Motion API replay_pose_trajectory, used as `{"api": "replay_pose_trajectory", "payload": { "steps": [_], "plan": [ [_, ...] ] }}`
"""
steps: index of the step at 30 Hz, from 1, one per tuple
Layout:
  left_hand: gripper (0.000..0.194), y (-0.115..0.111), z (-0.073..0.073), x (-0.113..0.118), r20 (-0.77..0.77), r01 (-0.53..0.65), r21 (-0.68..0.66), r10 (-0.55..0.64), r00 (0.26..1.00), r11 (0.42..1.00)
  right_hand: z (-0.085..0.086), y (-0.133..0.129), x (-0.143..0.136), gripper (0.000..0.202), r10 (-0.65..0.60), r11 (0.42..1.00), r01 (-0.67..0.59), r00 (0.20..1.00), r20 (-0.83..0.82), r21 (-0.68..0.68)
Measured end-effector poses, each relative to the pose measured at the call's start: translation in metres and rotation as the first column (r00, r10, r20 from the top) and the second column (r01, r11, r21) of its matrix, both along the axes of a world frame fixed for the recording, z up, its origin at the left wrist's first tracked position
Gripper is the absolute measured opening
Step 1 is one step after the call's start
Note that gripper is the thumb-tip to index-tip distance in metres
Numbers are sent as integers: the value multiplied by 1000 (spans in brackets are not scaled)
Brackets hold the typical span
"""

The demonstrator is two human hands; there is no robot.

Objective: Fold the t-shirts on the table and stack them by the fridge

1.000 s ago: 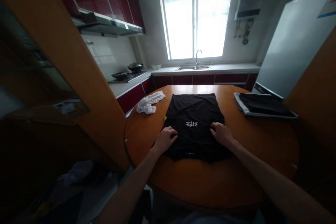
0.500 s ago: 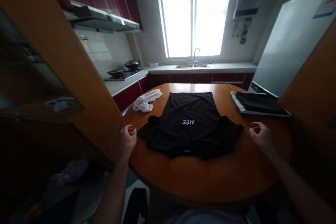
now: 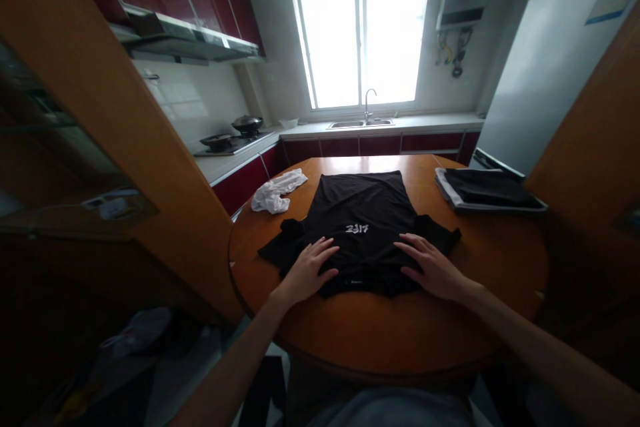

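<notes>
Black shirt (image 3: 360, 203) lies spread on the table (image 3: 385, 337). Our left hand (image 3: 309, 270) and right hand (image 3: 434, 269) are over it, fingers apart — smoothing, we judge. Next move calls for light, even pressure — no dragging.

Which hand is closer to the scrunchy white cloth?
Left. The left hand is over the left side of the black shirt, with the white cloth ahead and leftward; the right hand is over the shirt's right side, farther away.

white-lettered black T-shirt (image 3: 358, 200) | spread out | slightly creased | sleeves splayed | on wooden table (image 3: 390, 337)
</notes>
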State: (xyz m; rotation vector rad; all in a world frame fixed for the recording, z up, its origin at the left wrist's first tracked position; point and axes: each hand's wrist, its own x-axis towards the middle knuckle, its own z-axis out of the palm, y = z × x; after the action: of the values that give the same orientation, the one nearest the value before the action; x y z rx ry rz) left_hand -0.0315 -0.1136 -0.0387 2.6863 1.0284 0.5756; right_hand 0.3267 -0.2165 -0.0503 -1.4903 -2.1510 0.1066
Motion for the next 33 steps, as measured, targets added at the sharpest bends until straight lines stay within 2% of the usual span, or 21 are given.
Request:
{"api": "replay_pose_trajectory", "payload": {
  "steps": [3,7,10,12,14,17,19,21,23,25,28,33],
  "plan": [
    [68,-6,0,-6,-172,52,-61,-62,983,997,-8,-14,4,68,70,985,-51,991,114,-163],
    [65,-27,9,-10,-318,89,-133,-128,939,987,-9,-35,10,72,78,953,-24,983,168,-303],
    [66,-37,17,-9,-339,112,-177,-167,926,978,-4,-47,11,75,86,940,-26,983,162,-341],
    [64,-28,23,-8,-277,138,-174,-183,943,975,3,-47,12,72,90,946,-41,986,140,-321],
    [61,-2,31,-6,-136,129,-138,-147,980,982,13,-35,15,64,66,969,-41,993,93,-244],
    [56,66,43,2,163,-11,-126,32,986,992,30,7,27,49,-65,994,62,997,-37,-94],
    [52,117,50,9,282,-155,-291,239,929,944,41,47,39,41,-170,984,161,975,-141,-73],
    [48,162,55,16,308,-270,-482,449,839,834,49,89,52,34,-323,944,294,918,-232,-151],
    [49,195,59,23,296,-324,-530,529,795,784,55,128,66,29,-457,886,408,844,-281,-219],
    [48,219,61,27,277,-356,-558,572,772,750,59,161,77,23,-553,832,486,765,-330,-266],
    [39,245,60,32,226,-370,-641,626,746,672,60,199,90,13,-628,778,523,670,-396,-347],
    [25,296,55,50,149,-363,-764,693,705,534,49,251,106,6,-686,727,516,581,-438,-453]
  ]
}}
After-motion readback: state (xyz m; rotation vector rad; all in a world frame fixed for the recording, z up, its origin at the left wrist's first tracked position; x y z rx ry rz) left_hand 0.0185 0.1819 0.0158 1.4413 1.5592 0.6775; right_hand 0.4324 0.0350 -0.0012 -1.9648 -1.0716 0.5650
